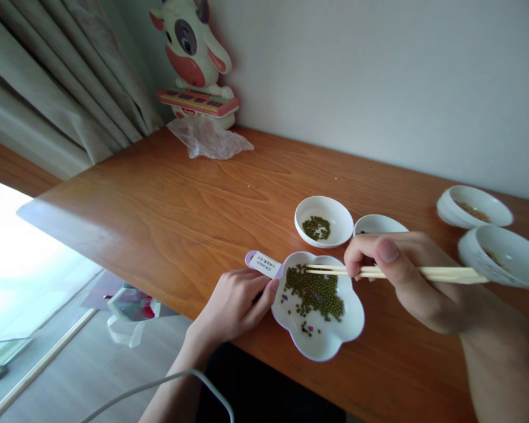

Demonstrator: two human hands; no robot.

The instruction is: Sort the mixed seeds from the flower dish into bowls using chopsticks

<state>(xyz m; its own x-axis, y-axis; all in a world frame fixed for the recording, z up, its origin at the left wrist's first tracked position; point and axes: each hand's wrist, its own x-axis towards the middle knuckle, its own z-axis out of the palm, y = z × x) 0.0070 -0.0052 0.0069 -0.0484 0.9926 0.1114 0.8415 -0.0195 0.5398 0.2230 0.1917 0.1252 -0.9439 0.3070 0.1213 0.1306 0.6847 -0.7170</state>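
Observation:
My right hand (405,276) is closed around a pair of light wooden chopsticks (452,274). Their tips reach into a white flower-shaped dish (330,343) with a lilac rim, at the upper edge of a heap of green mung beans (320,296). Whether the tips pinch a bean is too small to tell. A few pink and dark bits lie among the beans. My left hand (238,299) grips the dish's left side by its labelled handle (264,264), thumb on the rim. Just behind the dish, a round white bowl (341,217) holds a smaller portion of mung beans.
Another white bowl (381,223) is partly hidden behind my right hand. Two tilted-looking bowls (496,208) (524,252) with brownish contents stand at the right. A cow-shaped toy keyboard (198,100) and a clear plastic bag (214,141) occupy the far left corner. A grey cable (158,382) crosses my left forearm.

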